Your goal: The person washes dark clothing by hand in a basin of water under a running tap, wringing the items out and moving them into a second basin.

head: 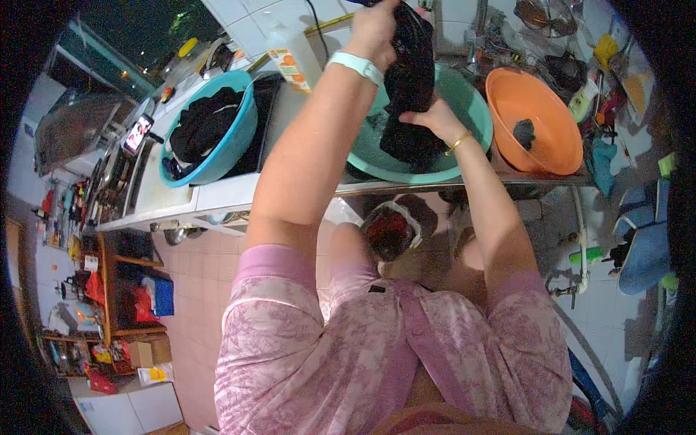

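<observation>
A wet black garment (410, 65) hangs stretched over a green plastic basin (467, 117). My left hand (375, 32), with a pale band on its wrist, grips the garment's upper part near the top edge of the view. Lower down, my right hand (437, 119) holds the cloth, its thumb in front and the other fingers mostly hidden behind. The garment's lower end (410, 141) bunches inside the basin, where some water seems to lie. Which kind of garment it is, I cannot tell.
A blue basin (247, 128) of dark clothes (209, 122) stands left on the counter. To the right, an orange basin (560, 125) holds a small dark thing (523, 133). Behind is a plastic bottle (296, 60). A lit phone (138, 132) stands far left; a lined bin (389, 231) sits below.
</observation>
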`<action>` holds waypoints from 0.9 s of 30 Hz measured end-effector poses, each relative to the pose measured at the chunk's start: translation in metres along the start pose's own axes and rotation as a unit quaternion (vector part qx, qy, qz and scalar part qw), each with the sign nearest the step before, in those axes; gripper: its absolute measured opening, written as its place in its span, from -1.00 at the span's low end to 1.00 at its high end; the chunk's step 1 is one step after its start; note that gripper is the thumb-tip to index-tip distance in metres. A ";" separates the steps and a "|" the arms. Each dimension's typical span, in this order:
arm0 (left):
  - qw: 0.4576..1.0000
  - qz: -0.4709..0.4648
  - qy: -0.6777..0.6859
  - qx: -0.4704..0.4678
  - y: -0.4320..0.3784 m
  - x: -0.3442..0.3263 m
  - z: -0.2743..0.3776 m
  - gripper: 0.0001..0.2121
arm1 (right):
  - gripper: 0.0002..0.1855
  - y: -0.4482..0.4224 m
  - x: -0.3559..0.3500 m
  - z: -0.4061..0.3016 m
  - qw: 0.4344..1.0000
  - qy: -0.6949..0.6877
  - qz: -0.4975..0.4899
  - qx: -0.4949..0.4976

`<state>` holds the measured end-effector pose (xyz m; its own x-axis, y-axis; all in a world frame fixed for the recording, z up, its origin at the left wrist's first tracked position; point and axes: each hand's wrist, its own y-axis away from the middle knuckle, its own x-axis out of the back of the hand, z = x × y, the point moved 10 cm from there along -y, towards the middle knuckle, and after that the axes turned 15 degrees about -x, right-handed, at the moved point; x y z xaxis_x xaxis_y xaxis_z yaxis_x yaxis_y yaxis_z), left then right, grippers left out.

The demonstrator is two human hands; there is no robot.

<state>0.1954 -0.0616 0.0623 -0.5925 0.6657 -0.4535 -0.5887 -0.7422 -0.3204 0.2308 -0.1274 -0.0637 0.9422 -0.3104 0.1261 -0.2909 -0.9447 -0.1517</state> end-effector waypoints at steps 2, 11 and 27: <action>0.998 -0.013 0.065 0.001 -0.005 -0.003 0.005 -0.81 | -0.28 0.001 0.009 -0.011 0.999 0.013 0.042 0.015; 0.989 0.100 0.096 -0.041 0.004 0.126 -0.037 -0.68 | -0.59 -0.011 0.061 -0.052 0.970 0.175 0.166 0.032; 0.849 -0.163 -0.432 -0.257 0.075 0.064 -0.013 -0.40 | -0.52 -0.024 0.022 -0.128 0.828 0.558 0.048 0.019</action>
<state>0.1199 -0.0760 -0.0014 -0.7570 0.4859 0.4368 -0.6125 -0.2951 -0.7333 0.2372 -0.1255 0.0677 0.1689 -0.3092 0.9359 -0.3299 -0.9125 -0.2420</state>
